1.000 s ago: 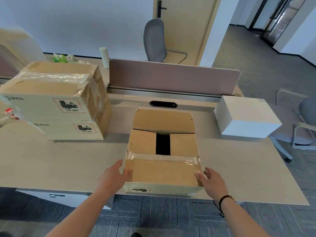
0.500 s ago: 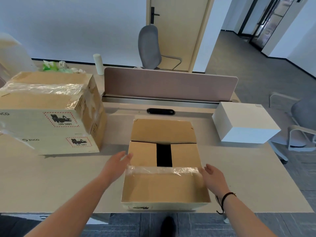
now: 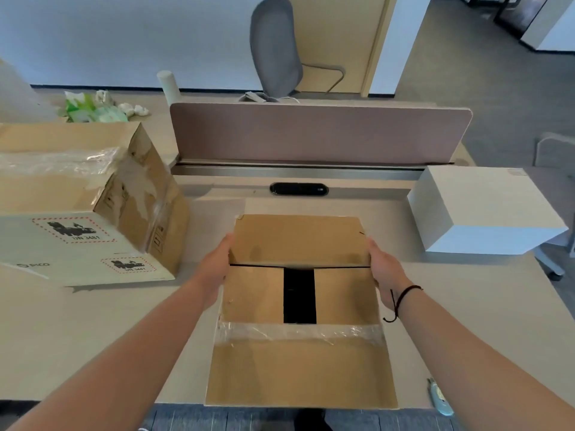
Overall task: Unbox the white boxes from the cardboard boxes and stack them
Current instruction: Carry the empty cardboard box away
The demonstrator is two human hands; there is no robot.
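An open cardboard box (image 3: 298, 368) stands on the desk right in front of me. Its near flap, with torn clear tape, folds toward me; the far flap lies flat and a dark gap shows between the two inner flaps. My left hand (image 3: 216, 269) lies against the box's left side by the far flap's edge. My right hand (image 3: 384, 272) lies against the right side, opposite it. The box's contents are hidden. One white box (image 3: 485, 206) sits on the desk at the right, apart from both hands.
Two stacked, taped cardboard boxes (image 3: 77, 188) stand at the left. A brown divider panel (image 3: 311, 132) runs along the desk's back. A small utility knife (image 3: 438, 396) lies near the front edge at the right. Office chairs (image 3: 277, 48) stand behind and to the right.
Both hands slid from the box's near corners forward along its sides to the far flap. My view came closer and tilted down over the box.
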